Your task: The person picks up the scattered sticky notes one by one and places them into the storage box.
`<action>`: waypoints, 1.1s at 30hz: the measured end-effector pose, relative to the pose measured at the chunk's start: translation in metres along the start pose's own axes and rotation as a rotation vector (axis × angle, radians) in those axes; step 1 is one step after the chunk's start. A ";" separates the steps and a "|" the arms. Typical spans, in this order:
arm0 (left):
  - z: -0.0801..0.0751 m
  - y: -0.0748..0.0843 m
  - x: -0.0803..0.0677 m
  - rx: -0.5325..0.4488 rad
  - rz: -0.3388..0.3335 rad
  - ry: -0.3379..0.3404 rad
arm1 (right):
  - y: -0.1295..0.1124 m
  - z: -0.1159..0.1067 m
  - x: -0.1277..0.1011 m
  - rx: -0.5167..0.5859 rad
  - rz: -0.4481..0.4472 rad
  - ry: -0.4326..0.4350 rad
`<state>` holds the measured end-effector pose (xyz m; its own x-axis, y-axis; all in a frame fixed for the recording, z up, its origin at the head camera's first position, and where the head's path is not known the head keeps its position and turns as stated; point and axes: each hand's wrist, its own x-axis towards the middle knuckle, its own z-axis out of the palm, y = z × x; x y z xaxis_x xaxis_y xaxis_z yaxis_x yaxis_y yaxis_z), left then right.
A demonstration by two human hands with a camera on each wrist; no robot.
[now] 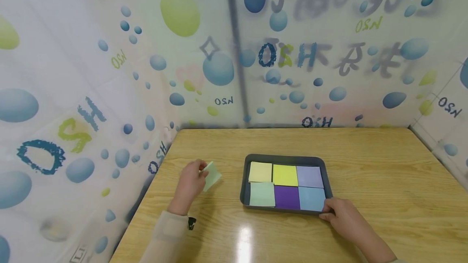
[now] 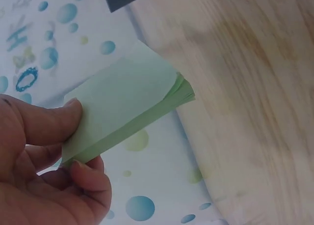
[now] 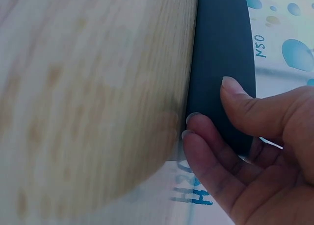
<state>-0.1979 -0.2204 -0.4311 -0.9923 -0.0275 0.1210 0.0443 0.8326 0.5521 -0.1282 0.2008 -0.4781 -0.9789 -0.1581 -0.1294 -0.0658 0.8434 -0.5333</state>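
Note:
My left hand (image 1: 191, 180) pinches a pad of pale green sticky notes (image 2: 120, 90) between thumb and fingers, left of the tray. Its loose sheets fan a little at the far corner in the left wrist view. A dark grey rectangular tray (image 1: 285, 160) lies on the table. Its near right corner is gripped by my right hand (image 1: 341, 216), with the thumb on the outer wall (image 3: 221, 43) and fingers curled at the lower edge. Inside, the back row has cream (image 1: 260, 172), yellow (image 1: 285, 175) and lavender (image 1: 309, 177) note squares; the front row has mint (image 1: 262, 194), purple (image 1: 287, 197) and light blue (image 1: 312, 199).
The wooden table (image 1: 384, 165) reaches back to a wall covering (image 1: 321, 92) printed with blue and green bubbles. More of this covering (image 1: 84, 133) stands along the left side. A black band (image 1: 191, 223) shows at my left cuff.

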 end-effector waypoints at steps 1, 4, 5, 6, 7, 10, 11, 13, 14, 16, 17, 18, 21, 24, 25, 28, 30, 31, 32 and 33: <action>0.001 0.002 0.000 0.004 0.009 0.003 | 0.000 0.000 0.000 -0.001 -0.003 0.001; 0.002 0.010 0.000 0.009 0.052 0.015 | 0.000 0.000 0.000 -0.002 -0.006 0.004; 0.002 0.012 0.000 0.010 0.072 0.021 | 0.000 0.000 0.000 -0.003 -0.008 0.005; 0.002 0.015 0.000 0.012 0.091 0.024 | 0.000 0.000 0.000 -0.003 -0.009 0.006; 0.002 0.018 0.000 0.011 0.108 0.028 | 0.000 0.000 0.000 -0.004 -0.010 0.006; 0.003 0.028 0.000 0.007 0.150 0.026 | 0.000 -0.001 -0.001 -0.002 -0.008 0.006; 0.004 0.031 0.000 0.010 0.161 0.020 | 0.000 -0.001 -0.001 -0.002 -0.013 0.008; 0.004 0.037 0.000 0.011 0.174 0.007 | 0.000 -0.001 -0.001 -0.002 -0.015 0.011; 0.005 0.040 0.000 0.012 0.181 0.002 | 0.001 0.000 -0.001 -0.002 -0.018 0.013; 0.007 0.044 0.000 0.007 0.188 -0.010 | 0.001 0.000 -0.001 0.000 -0.022 0.016; 0.008 0.046 0.000 0.004 0.189 -0.017 | 0.001 0.000 -0.001 0.001 -0.022 0.018; 0.009 0.048 0.000 0.003 0.191 -0.022 | 0.001 0.000 -0.001 0.002 -0.023 0.019; 0.011 0.053 0.000 0.001 0.194 -0.037 | 0.001 0.000 -0.001 0.003 -0.028 0.024; 0.012 0.060 -0.001 0.002 0.203 -0.049 | 0.000 0.000 -0.001 0.005 -0.034 0.028; 0.012 0.063 -0.001 -0.002 0.209 -0.053 | 0.000 0.000 -0.002 0.007 -0.035 0.029; 0.013 0.072 0.000 -0.022 0.243 -0.075 | 0.000 0.000 -0.002 0.013 -0.038 0.032; 0.015 0.077 0.000 -0.026 0.269 -0.097 | 0.000 0.000 -0.002 0.013 -0.037 0.032; 0.016 0.080 0.001 -0.026 0.281 -0.109 | 0.000 0.000 -0.002 0.014 -0.035 0.031; 0.018 0.083 0.001 -0.023 0.292 -0.123 | 0.000 0.000 -0.002 0.014 -0.033 0.030; 0.019 0.086 0.001 -0.016 0.299 -0.136 | 0.000 0.000 -0.002 0.013 -0.032 0.029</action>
<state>-0.1970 -0.1388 -0.3991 -0.9414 0.2919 0.1692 0.3368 0.7839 0.5217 -0.1265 0.2013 -0.4775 -0.9815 -0.1698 -0.0880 -0.0948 0.8315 -0.5474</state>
